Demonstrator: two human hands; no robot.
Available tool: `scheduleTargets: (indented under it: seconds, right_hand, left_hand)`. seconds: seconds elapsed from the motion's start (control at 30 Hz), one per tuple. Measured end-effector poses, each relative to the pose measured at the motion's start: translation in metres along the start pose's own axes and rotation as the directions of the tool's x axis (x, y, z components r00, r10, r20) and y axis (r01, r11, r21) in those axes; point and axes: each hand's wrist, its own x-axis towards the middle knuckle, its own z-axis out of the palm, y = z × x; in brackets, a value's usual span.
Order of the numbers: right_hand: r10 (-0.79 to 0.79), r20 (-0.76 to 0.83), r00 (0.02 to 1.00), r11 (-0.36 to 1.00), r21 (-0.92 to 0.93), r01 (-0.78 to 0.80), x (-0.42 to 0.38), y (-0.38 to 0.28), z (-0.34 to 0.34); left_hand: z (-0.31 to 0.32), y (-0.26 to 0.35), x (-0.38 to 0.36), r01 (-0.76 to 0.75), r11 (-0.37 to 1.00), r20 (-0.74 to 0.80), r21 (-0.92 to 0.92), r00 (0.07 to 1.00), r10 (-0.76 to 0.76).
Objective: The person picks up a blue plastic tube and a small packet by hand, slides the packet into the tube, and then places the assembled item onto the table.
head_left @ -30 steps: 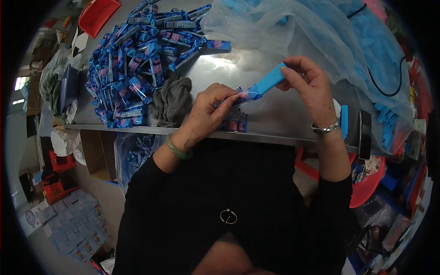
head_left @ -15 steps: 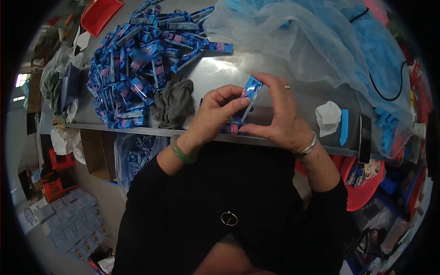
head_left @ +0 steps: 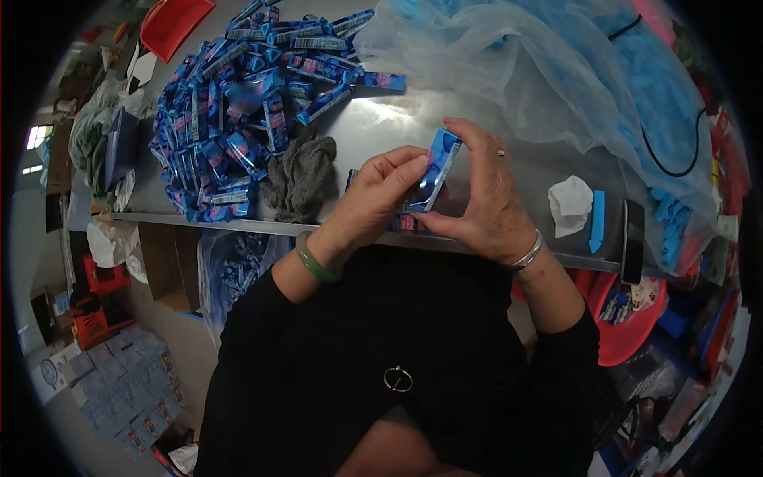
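Note:
A slim blue carton [head_left: 437,168] stands tilted between my two hands, above the front edge of the metal table. My left hand [head_left: 372,191] pinches its left side with the thumb on top. My right hand [head_left: 493,195] spans it lengthwise, index finger at the upper end and thumb at the lower end. Behind the fingers, more blue cartons lie low at the table edge, mostly hidden. To the left is a big heap of similar blue cartons [head_left: 214,151], with a crumpled grey cloth [head_left: 300,176] beside my left hand.
Right of my hands lie a crumpled white tissue [head_left: 570,205], a blue plastic strip [head_left: 597,222] and a dark phone-like object [head_left: 632,241] at the table edge. A clear plastic bag [head_left: 509,71] covers the back right. A red dustpan-like tray [head_left: 175,28] sits back left.
The carton has been turned so that a broader, shiny face shows. My right thumb and index finger have shifted slightly around its ends. The heap and cloth stay put.

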Motion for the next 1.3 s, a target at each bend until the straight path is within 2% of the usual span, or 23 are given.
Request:
scheduleTargets:
  seconds: [0.13,0.2,0.43,0.53,0.6,0.73,0.8,0.83,0.9,0.93,1.0,1.13,1.23,1.3]
  right_hand:
    - [-0.002,-0.009,1.000,0.999,0.052,0.002,0.000,0.003,0.001]
    - [0.004,-0.014,1.000,1.000,-0.010,-0.004,-0.001,0.003,0.001]
    - [0.012,-0.040,0.999,0.997,-0.075,-0.015,-0.002,-0.002,0.005]
    - [0.003,-0.064,0.998,0.997,-0.082,-0.008,-0.001,-0.002,0.008]
    - [0.008,-0.053,0.999,0.997,-0.079,-0.013,-0.001,-0.002,0.009]
    - [0.015,-0.039,0.999,0.999,-0.044,-0.017,-0.002,-0.001,0.008]
    - [0.012,-0.049,0.999,1.000,-0.008,-0.012,0.000,-0.001,0.006]
    - [0.013,-0.049,0.999,1.000,-0.009,-0.013,0.000,-0.001,0.004]
    - [-0.028,-0.071,0.997,0.998,-0.055,0.024,0.002,-0.002,0.002]
    - [-0.029,-0.070,0.997,0.998,-0.055,0.025,0.001,-0.002,0.003]
    - [0.017,-0.044,0.999,0.999,-0.028,-0.018,-0.001,0.000,0.005]
    - [0.005,-0.043,0.999,0.999,-0.044,-0.007,0.000,-0.002,0.006]
    - [-0.017,-0.048,0.999,0.998,-0.059,0.014,0.001,-0.002,0.006]
    - [-0.018,-0.027,0.999,0.998,-0.068,0.016,0.001,-0.002,0.006]
  left_hand:
    - [0.000,0.002,0.000,0.089,0.996,0.044,0.000,0.995,-0.089]
    - [0.000,-0.001,0.001,0.030,0.999,0.035,0.041,0.999,-0.031]
    - [-0.002,-0.010,0.003,-0.055,0.998,-0.032,0.012,0.998,0.056]
    - [-0.002,-0.011,0.002,-0.100,0.993,-0.086,0.063,0.991,0.106]
    - [-0.001,-0.010,0.001,-0.176,0.943,-0.091,0.281,0.974,0.209]
    - [0.002,-0.008,0.002,-0.199,0.929,-0.068,0.310,0.971,0.231]
    - [0.005,-0.004,0.002,-0.027,1.000,-0.091,-0.012,0.995,0.025]
    - [0.005,0.000,0.001,-0.026,1.000,-0.090,-0.012,0.996,0.025]
    - [0.004,0.006,0.000,0.098,0.994,0.048,-0.056,0.994,-0.095]
    - [0.002,0.004,0.001,0.097,0.994,0.047,-0.057,0.994,-0.094]
    - [-0.003,-0.002,0.003,0.015,1.000,0.007,-0.024,1.000,-0.015]
    - [-0.003,-0.004,0.003,0.019,0.999,0.010,-0.035,1.000,-0.019]
    - [-0.003,-0.009,0.004,-0.072,0.997,-0.025,-0.013,0.997,0.071]
    - [-0.003,-0.011,0.005,-0.167,0.976,-0.042,0.142,0.984,0.175]
